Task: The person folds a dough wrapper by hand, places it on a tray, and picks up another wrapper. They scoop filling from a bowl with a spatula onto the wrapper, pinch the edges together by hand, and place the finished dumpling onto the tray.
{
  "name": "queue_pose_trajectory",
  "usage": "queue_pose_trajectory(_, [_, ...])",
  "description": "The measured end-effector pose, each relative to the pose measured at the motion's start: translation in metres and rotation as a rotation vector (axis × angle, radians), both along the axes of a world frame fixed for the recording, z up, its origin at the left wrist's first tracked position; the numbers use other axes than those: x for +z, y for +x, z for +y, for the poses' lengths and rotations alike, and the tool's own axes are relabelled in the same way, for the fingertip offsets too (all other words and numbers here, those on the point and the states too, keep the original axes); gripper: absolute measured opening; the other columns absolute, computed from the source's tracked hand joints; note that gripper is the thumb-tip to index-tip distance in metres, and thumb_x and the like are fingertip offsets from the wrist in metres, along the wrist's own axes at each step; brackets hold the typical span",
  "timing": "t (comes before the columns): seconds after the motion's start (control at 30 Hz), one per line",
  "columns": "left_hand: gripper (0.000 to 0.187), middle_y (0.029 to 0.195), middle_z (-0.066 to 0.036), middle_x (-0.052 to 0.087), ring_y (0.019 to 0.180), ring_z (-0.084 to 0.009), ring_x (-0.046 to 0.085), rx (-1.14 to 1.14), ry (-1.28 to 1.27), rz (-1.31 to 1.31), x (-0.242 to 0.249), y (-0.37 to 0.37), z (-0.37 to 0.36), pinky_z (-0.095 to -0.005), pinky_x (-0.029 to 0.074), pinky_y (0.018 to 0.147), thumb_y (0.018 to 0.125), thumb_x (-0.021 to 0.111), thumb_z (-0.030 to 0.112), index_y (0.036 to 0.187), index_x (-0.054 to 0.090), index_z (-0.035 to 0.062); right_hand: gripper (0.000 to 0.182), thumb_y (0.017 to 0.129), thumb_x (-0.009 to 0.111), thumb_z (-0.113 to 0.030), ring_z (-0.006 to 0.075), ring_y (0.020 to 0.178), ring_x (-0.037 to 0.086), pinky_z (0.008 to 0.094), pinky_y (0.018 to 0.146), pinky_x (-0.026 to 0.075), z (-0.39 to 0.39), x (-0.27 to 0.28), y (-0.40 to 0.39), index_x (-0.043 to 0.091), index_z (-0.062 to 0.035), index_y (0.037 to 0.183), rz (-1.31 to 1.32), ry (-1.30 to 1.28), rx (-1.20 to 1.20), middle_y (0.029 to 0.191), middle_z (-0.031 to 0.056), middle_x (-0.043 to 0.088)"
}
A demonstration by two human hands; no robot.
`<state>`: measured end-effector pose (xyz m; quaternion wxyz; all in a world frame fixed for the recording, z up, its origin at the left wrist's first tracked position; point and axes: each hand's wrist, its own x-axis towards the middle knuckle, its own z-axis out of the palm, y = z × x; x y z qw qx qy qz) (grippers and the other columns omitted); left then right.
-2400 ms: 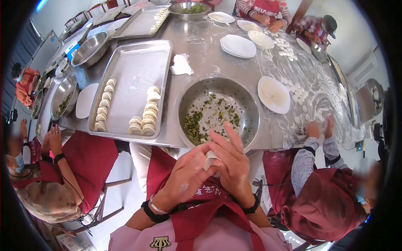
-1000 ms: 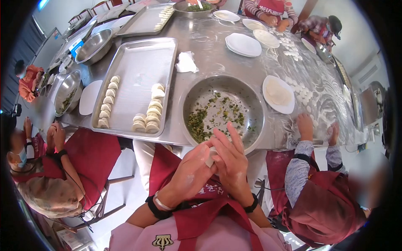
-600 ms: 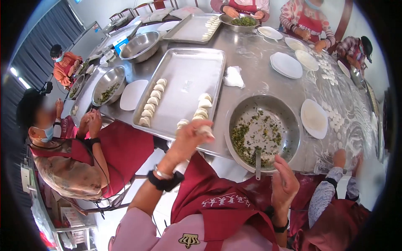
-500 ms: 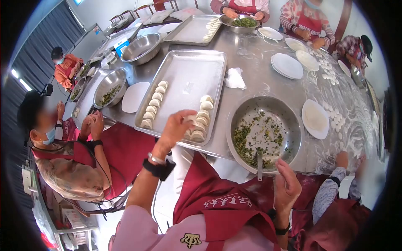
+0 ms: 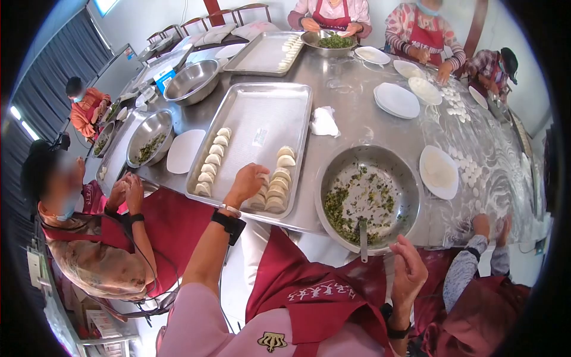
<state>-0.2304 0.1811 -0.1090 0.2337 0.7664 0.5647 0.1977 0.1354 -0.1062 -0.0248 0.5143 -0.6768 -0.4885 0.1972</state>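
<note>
My left hand (image 5: 247, 182) reaches over the near right part of a metal tray (image 5: 285, 90). Its fingers are pinched on a pale dumpling (image 5: 262, 179), mostly covered by the hand, down among others beside the right-hand row of dumplings (image 5: 278, 188). A second row of dumplings (image 5: 212, 159) lines the tray's left side. My right hand (image 5: 408, 269) is raised at the table edge, fingers extended and slightly bent, with nothing seen in it. Close by is a steel bowl (image 5: 410, 178) with chopped green filling (image 5: 342, 205) and a metal spoon handle (image 5: 363, 241).
A plate with wrappers (image 5: 439, 172) and stacked white plates (image 5: 397, 100) lie on the right. A crumpled white cloth (image 5: 324, 122) sits by the tray. At left, a seated co-worker (image 5: 98, 250) works near another filling bowl (image 5: 151, 138). Floury dough rounds (image 5: 467, 166) dot the table.
My left hand has lowered onto the tray with the dumpling, beside the right-hand row. My right hand stays nearly in place. The whole view has shifted slightly.
</note>
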Motion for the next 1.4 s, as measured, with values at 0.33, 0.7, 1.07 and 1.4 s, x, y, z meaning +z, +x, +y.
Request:
queue_pose_trajectory(0.33, [0.026,0.101,-0.018,0.069,0.098,-0.0373,0.065,-0.027,0.101,-0.003,-0.006,0.002,-0.006,-0.0431,0.051,0.089,0.079,0.061,0.003,0.101,0.076,0.0051,0.014,0.091,0.064,-0.007,0.0276,0.110,0.067,0.0369,0.097,0.049,0.002,0.002,0.009,0.072,0.0008,0.100,-0.045,0.027,-0.062,0.117,0.0208,0.070])
queue_pose_trajectory(0.7, [0.024,0.096,-0.021,0.068,0.091,-0.0409,0.063,-0.145,0.192,0.084,-0.012,0.001,0.001,-0.0455,0.051,0.086,0.079,0.060,0.002,0.097,0.075,0.0051,0.018,0.087,0.059,0.002,0.0271,0.111,0.066,0.0369,0.097,0.048,-0.005,-0.016,0.028,0.072,0.0020,0.099,0.038,0.029,-0.121,0.116,0.0197,0.071])
queue_pose_trajectory(1.07, [0.032,0.104,-0.012,0.067,0.091,-0.0197,0.069,0.206,-0.546,-1.335,0.078,0.026,-0.050,-0.0312,0.059,0.080,0.092,0.063,0.003,0.122,0.061,-0.0067,0.023,0.084,0.057,0.007,0.0263,0.111,0.066,0.0366,0.099,0.048,0.004,-0.015,0.019,0.072,0.0032,0.100,0.042,-0.009,-0.109,0.115,0.0185,0.071])
queue_pose_trajectory(1.4, [0.056,0.122,-0.012,0.067,0.106,-0.0166,0.064,-0.101,0.141,-0.964,0.153,0.078,-0.134,-0.0299,0.051,0.095,0.084,0.058,-0.015,0.137,0.057,0.0009,0.022,0.088,0.058,0.007,0.0220,0.102,0.069,0.0332,0.093,0.052,0.009,-0.008,0.011,0.071,0.0048,0.106,-0.017,0.022,-0.001,0.116,0.0191,0.070])
